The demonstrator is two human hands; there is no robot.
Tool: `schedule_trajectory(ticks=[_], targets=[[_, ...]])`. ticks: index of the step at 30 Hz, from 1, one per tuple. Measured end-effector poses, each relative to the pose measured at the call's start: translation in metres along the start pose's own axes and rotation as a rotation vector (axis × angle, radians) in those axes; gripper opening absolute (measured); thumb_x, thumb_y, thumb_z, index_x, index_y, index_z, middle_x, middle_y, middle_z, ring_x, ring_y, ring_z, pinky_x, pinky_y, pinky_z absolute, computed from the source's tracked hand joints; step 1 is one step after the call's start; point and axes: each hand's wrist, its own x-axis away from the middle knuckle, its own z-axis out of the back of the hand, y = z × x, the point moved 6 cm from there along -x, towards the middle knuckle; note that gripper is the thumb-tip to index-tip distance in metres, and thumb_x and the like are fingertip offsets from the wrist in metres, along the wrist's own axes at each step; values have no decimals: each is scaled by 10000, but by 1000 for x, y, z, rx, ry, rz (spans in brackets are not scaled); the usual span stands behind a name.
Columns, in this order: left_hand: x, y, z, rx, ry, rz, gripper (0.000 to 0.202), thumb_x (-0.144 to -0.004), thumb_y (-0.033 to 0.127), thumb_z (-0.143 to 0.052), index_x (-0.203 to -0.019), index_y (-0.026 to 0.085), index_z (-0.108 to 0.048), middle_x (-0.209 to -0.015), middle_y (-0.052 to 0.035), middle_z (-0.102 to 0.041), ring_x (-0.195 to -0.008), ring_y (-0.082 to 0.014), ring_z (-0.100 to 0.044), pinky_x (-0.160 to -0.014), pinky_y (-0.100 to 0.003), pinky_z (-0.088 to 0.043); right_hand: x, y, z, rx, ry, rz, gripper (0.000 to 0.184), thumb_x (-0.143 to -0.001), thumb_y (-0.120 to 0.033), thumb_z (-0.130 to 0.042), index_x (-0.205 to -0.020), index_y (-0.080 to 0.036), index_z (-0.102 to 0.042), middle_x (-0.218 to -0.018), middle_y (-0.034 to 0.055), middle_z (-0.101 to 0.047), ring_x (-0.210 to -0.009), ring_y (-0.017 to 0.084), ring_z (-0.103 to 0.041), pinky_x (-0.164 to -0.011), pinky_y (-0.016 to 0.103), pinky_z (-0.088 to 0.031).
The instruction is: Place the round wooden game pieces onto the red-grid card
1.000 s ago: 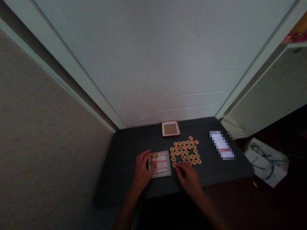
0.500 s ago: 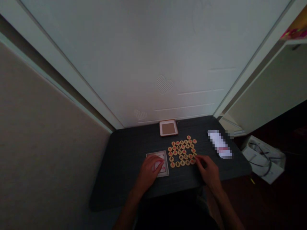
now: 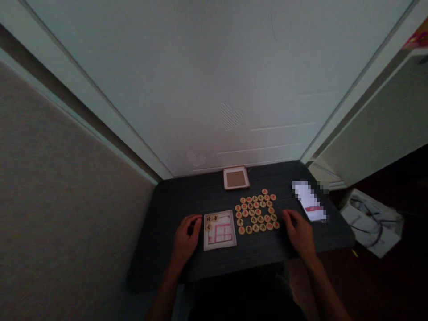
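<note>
My left hand [image 3: 187, 234] is beside the left edge of a shallow square box [image 3: 220, 246], its fingers curled and the thumb near the index fingertip; I see nothing in it. Inside the box, three round xiangqi pieces [image 3: 211, 219] with black characters lie in the upper left corner, over a white sheet with red lines. To the right of the box, several wooden xiangqi pieces [image 3: 256, 218] with red or black characters lie in rough rows. My right hand [image 3: 299, 232] hovers just right of these rows, fingers bent together in a loose pinch, no piece visible in it.
A box lid [image 3: 236, 179] with a brown inside lies at the back of the dark table [image 3: 167, 263], against the white wall panel. At the table's right is a pixelated phone-like object [image 3: 309, 201]. A white box with black cables [image 3: 371, 223] is beyond the right edge.
My left hand has moved left, off the box, uncovering the three pieces in its corner. My right hand has shifted right, away from the rows. The view has moved slightly.
</note>
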Motion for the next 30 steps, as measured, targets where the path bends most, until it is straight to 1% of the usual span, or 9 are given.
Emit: schedule_trajectory(ticks=[4, 8, 16, 19, 22, 26, 30], targets=[[6, -13, -7, -3, -29, 8, 251, -941, 382, -567, -1091, 226, -693, -1098, -75, -701, -976, -237, -683, -849, -381, -573, -7, -1, -2, -2, -18, 5, 397, -955, -530, -510, -1045, -207, -722, -1032, 92, -762, -906, 265, -715, -827, 376, -536], [11, -17, -14, -21, -55, 4, 251, -942, 387, -573, -1107, 234, -684, -1109, -78, -693, -993, -245, -675, -879, -408, -563, -11, 0, -6, 3, -38, 12, 392, -923, -549, -556, -1032, -214, -728, -1004, 80, -766, -850, 251, -714, -795, 369, -544], [13, -14, -15, -21, -55, -10, 245, -950, 377, -566, -1118, 239, -679, -1125, -82, -688, -1037, -250, -662, -945, -436, -540, -9, 3, -12, -24, -85, -15, 415, -887, -589, -592, -971, -206, -727, -893, 79, -765, -759, 239, -707, -711, 345, -548], [13, -11, -14, -28, -60, -10, 238, -945, 371, -571, -1107, 242, -688, -1118, -78, -698, -1030, -251, -672, -940, -434, -544, -10, 1, -12, -26, -79, -15, 426, -884, -598, -592, -942, -199, -728, -858, 79, -763, -736, 238, -706, -692, 344, -546], [12, -10, -14, -35, -51, -13, 228, -934, 368, -587, -1088, 240, -696, -1106, -73, -706, -1023, -249, -678, -927, -424, -550, -12, -4, -13, -25, -69, 2, 434, -890, -604, -582, -932, -198, -732, -863, 82, -766, -738, 242, -707, -691, 349, -546], [12, -10, -14, -46, -50, -23, 221, -933, 365, -591, -1086, 244, -695, -1114, -71, -707, -1042, -251, -672, -945, -431, -542, -15, -9, -15, -29, -65, 20, 432, -903, -592, -571, -973, -199, -737, -904, 84, -770, -764, 240, -713, -705, 349, -552], [12, -9, -14, -49, -52, -37, 214, -936, 360, -589, -1083, 243, -690, -1112, -71, -705, -1048, -249, -666, -952, -429, -539, -14, -17, -18, -44, -97, 71, 398, -927, -547, -563, -1029, -200, -730, -976, 95, -765, -822, 247, -714, -751, 365, -563]])
